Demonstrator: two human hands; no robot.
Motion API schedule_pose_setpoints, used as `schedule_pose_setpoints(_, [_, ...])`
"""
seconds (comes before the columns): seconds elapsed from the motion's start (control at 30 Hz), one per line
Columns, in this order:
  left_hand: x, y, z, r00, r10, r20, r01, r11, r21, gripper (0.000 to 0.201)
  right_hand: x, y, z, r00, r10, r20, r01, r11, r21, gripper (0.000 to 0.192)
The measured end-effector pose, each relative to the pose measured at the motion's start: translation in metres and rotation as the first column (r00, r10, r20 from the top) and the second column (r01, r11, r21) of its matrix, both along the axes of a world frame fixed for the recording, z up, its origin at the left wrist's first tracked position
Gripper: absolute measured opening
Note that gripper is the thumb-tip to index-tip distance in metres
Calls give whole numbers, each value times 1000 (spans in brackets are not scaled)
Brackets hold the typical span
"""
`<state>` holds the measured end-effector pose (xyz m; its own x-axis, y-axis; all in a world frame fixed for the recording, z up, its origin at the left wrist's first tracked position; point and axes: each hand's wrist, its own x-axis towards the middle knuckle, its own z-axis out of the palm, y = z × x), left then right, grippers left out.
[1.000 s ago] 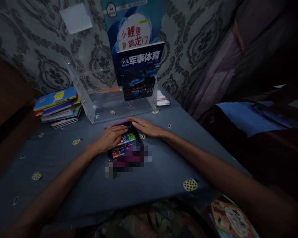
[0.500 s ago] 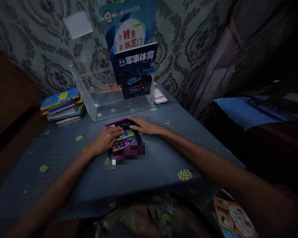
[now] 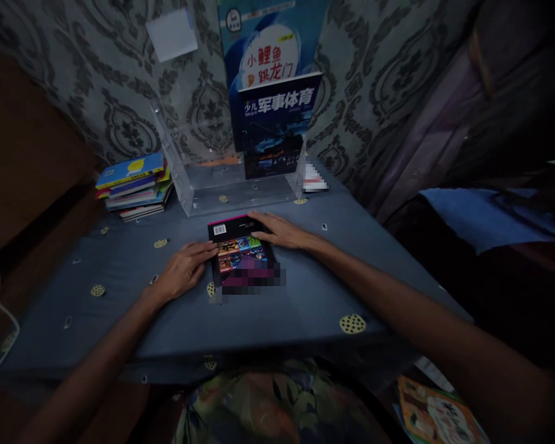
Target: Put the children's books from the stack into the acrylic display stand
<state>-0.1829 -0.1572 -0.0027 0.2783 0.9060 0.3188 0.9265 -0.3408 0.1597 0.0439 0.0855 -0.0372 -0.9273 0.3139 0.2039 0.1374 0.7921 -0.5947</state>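
Clock centred on the black book.

Black book (image 3: 240,251): closed, flat on the table (image 3: 300,314); barcode showing, so apparently back cover up; pink edge towards 12 o'clock; lower part obscured by pixelation.

Left hand (image 3: 185,270): at 9 o'clock; unclenched, fingers extended, fingertips at the cover's near side; no grip evident.

Right hand (image 3: 280,232): at 1 to 2 o'clock; unclenched, thumb over the cover, fingers along the far corner; firmness of hold impossible to tell.

Clear stand (image 3: 180,182): at 12 o'clock, near.

Dark blue book (image 3: 277,139): upright in the stand, cover outward.

Teal book (image 3: 277,37): upright behind the dark blue one; lower support hidden.

Pile of books (image 3: 136,188): at 10 o'clock, well apart, untouched.

Orange book (image 3: 437,413): at 4 o'clock, below the table edge.

Done, as shown: dark blue and teal books displayed; black book laid flat with a hand at either side. Not yet done: opening, lifting or standing up of the black book. Progress: judged at light handling only.
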Motion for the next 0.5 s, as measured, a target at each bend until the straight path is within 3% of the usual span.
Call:
schedule_pose_setpoints(0.3, [32,-62,0,983,-167,78,167,986,3,53,-5,4,-8,1000,-3,-23,3,1000,-7,73])
schedule_pose_setpoints(0.4, [34,-64,3,981,-184,65,185,983,-8,55,-4,2,-6,1000,6,5,-6,1000,11,74])
schedule_pose_setpoints(0.5, [30,-49,5,985,-161,54,162,987,-20,52,-2,0,-1,1000,15,23,-16,1000,27,73])
